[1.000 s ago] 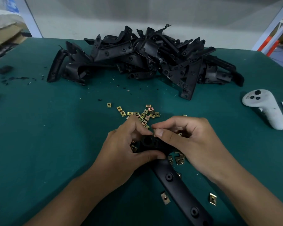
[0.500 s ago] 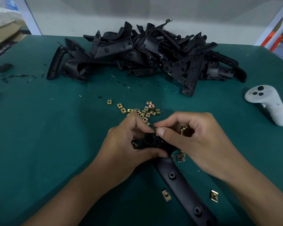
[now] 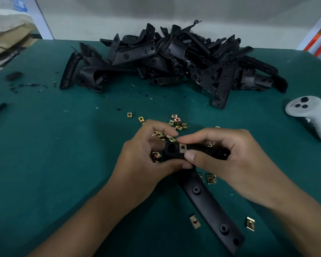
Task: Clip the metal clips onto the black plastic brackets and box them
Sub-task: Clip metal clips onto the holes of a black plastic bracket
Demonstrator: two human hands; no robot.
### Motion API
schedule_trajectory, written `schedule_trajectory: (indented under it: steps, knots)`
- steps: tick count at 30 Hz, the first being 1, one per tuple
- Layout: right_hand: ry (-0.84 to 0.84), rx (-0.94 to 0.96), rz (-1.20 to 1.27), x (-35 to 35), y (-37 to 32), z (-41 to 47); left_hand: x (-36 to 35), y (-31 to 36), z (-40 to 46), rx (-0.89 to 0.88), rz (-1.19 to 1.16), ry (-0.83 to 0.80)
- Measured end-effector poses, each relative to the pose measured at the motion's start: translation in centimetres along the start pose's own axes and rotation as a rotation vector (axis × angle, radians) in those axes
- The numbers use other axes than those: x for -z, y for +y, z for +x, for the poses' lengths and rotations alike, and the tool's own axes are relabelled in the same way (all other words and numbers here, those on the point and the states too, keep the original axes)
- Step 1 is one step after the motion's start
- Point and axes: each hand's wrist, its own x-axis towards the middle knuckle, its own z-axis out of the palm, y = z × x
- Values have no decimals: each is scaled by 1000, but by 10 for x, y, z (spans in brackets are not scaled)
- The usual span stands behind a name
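No legible text (anywhere visible).

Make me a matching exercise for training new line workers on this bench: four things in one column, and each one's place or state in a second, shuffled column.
Things
1. pile of black brackets
2. white controller
3. clip on the bracket
4. long black bracket

Places or states
A. at the table's right edge
B. pinched between the right hand's thumb and forefinger
C. heaped at the far side of the table
D. gripped at its far end by both hands, the left hand included, with its near end pointing toward the person

Pairs: 1-C, 2-A, 3-B, 4-D
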Motion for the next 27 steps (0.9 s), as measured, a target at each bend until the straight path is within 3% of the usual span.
schedule_trajectory:
  steps: [11,17,20,22,24,27]
  knots:
    - [62,118,-85,4,4,4,1,3,0,-67,-46,-22]
    - [23,128,-182,4,11,9,0,-1,-1,-18,-26,-41]
    - [-35,81,-75,11,16,11,-1,-4,-1,17,-28,-47]
    - [72,22,-12,23,22,15,0,-7,0,46,-40,-23]
    - [173,-24,-239,38,33,20,2,-9,2,64,-56,-6]
    - [28,-74,-632,42,43,22,5,-9,3,61,-65,-28]
